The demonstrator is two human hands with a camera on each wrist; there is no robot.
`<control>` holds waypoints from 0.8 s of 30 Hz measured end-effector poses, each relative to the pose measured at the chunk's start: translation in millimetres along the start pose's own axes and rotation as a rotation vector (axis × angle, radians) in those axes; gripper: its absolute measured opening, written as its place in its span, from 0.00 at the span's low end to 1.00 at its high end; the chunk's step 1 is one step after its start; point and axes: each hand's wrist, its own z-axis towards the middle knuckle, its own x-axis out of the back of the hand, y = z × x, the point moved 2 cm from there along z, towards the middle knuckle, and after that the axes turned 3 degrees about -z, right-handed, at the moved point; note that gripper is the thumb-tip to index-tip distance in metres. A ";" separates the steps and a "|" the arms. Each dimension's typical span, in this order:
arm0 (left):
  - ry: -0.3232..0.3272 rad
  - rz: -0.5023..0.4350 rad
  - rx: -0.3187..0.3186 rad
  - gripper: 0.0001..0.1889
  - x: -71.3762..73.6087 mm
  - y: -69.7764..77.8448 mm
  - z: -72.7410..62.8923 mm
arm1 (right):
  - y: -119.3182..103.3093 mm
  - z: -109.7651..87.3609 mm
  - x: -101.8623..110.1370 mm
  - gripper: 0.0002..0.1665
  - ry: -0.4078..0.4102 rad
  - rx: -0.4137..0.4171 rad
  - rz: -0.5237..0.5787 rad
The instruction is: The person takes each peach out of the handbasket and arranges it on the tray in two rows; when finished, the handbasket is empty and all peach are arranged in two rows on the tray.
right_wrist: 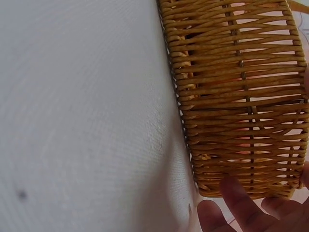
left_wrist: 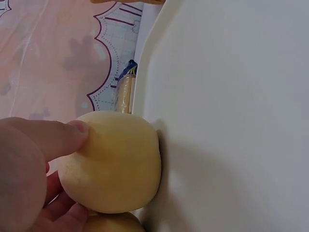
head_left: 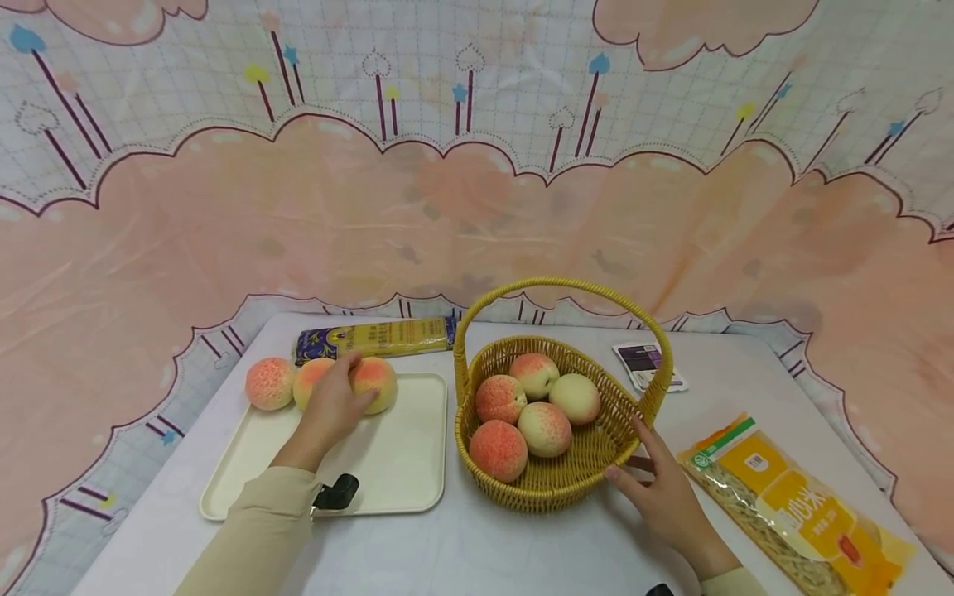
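Observation:
My left hand [head_left: 335,406] grips a peach [head_left: 378,381] above the white tray [head_left: 406,439], thumb on one side and fingers round the other. That peach [left_wrist: 113,162] looks smooth and pale yellow in the left wrist view. Next to it in the head view sit a second peach [head_left: 307,382], partly behind the hand, and a redder one [head_left: 269,383] at the tray's back left corner. Spread fingers of my right hand [head_left: 663,497] touch the right side of the woven basket [head_left: 547,497], which holds several peaches [head_left: 544,429]. Its wickerwork [right_wrist: 241,96] fills the right wrist view's right half.
Behind the tray lies a yellow and blue packet [head_left: 380,339]. A small dark pouch [head_left: 648,366] is at the back right, past the basket's tall handle [head_left: 562,283]. An orange noodle bag [head_left: 801,505] lies at the right. A patterned cloth [head_left: 477,215] hangs behind the table.

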 end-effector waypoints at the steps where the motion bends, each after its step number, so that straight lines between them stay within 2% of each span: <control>1: 0.000 -0.005 0.001 0.37 -0.5 -0.2 0.0 | 0.2 -0.1 0.1 0.49 0.000 -0.001 0.000; 6: 0.035 -0.029 -0.009 0.37 -1.6 -0.2 -3.4 | -0.2 -0.4 0.0 0.49 -0.004 -0.006 0.005; 10: 0.069 -0.011 -0.080 0.37 0.6 6.0 -11.9 | -0.5 -1.6 0.4 0.49 -0.002 -0.014 0.001; 13: 0.083 0.002 -0.147 0.36 5.5 16.8 -22.6 | -0.2 -2.1 1.0 0.49 0.000 -0.016 -0.003; 18: 0.073 -0.040 -0.234 0.36 10.6 39.6 -43.3 | 0.9 -2.2 1.6 0.49 0.004 -0.012 -0.012; 21: 0.060 -0.073 -0.287 0.35 8.8 52.2 -56.2 | 0.6 -1.8 1.0 0.50 0.006 -0.006 -0.011; 24: 0.060 -0.086 -0.380 0.35 3.7 64.6 -67.8 | 0.2 -1.1 -0.2 0.49 0.007 0.003 -0.006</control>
